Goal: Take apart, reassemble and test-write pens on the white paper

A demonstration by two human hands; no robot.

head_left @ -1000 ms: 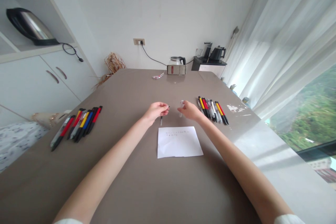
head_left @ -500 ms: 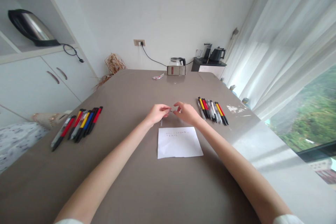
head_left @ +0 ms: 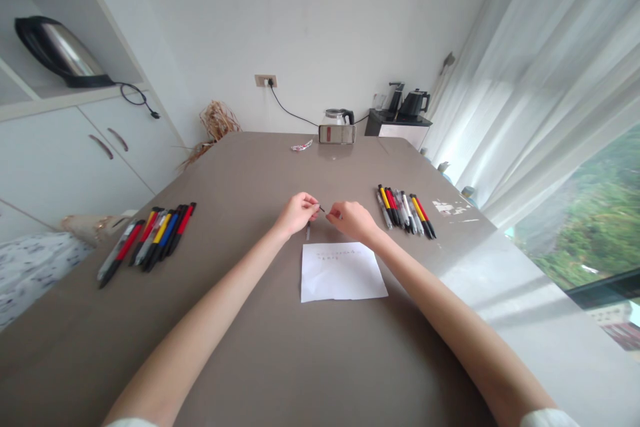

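Note:
My left hand [head_left: 299, 212] pinches a thin dark stick-like piece [head_left: 322, 209], perhaps a pen part, above the table. Its tip points right toward my right hand [head_left: 351, 219]. The right thumb and fingers are closed together at that tip; what sits between them is too small to make out. Just below the left fingers, a short clear and grey tube-like piece [head_left: 308, 232] shows, its upper end close to the hand. A white sheet of paper [head_left: 343, 273] with a few lines of faint reddish handwriting lies nearer to me, below both hands.
Several coloured pens [head_left: 163, 237] lie in a row on the left. Another group of pens [head_left: 406, 210] lies on the right. A phone [head_left: 337, 135] stands at the table's far edge before a glass kettle [head_left: 337, 117], beside a small crumpled wrapper [head_left: 301, 146].
The right fingers have closed from a spread pose and come down to the dark piece's tip. The left hand has shifted slightly left and up, and more of the dark piece shows.

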